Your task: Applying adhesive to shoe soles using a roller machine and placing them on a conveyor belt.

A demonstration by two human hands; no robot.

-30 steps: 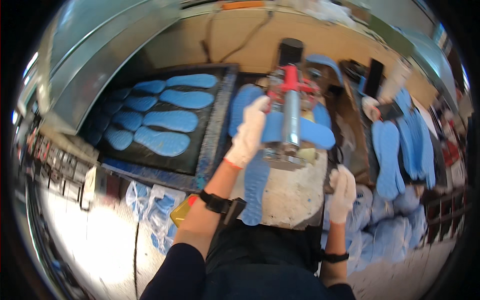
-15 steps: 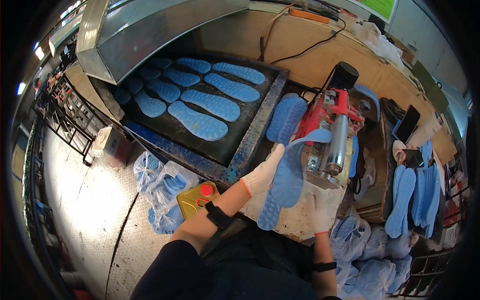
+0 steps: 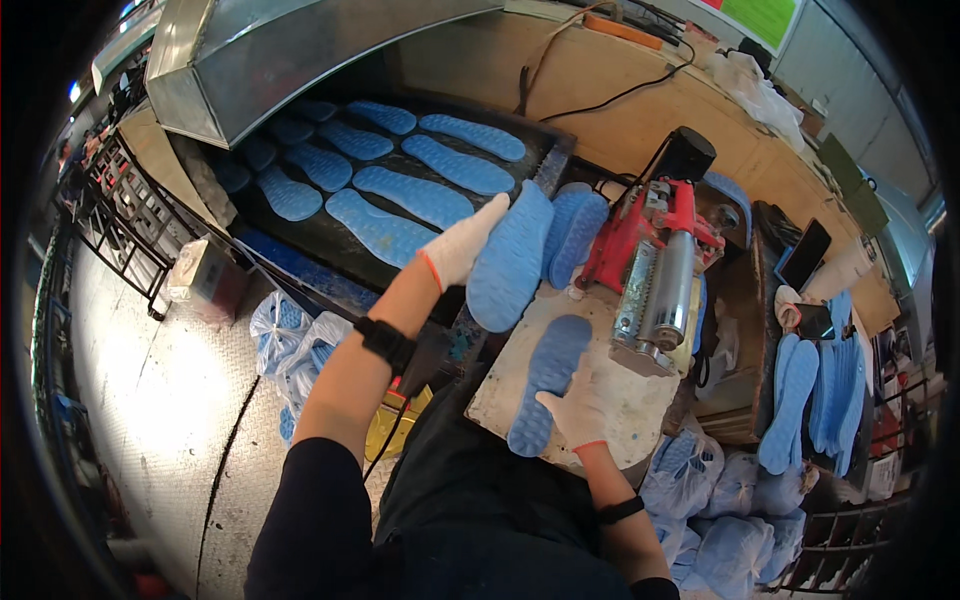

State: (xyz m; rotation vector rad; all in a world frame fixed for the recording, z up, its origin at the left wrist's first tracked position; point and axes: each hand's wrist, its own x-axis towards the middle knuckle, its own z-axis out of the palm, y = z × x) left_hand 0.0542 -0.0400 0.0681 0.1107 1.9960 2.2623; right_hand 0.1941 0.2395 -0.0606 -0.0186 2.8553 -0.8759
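The left hand (image 3: 468, 243) grips a blue insole (image 3: 510, 262) near the tray (image 3: 292, 265), long axis slanting upper right to lower left; the right hand (image 3: 580, 412) touches a roughly parallel second insole (image 3: 556, 350) on the worktop (image 3: 632, 425), grip unclear.

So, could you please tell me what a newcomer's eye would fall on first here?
Probably the rows of blue insoles on the dark tray at upper left. Next, the red machine with its silver roller, right of centre. Near the middle, the gloved left hand holds up one insole while the right hand touches another insole on the pale board.
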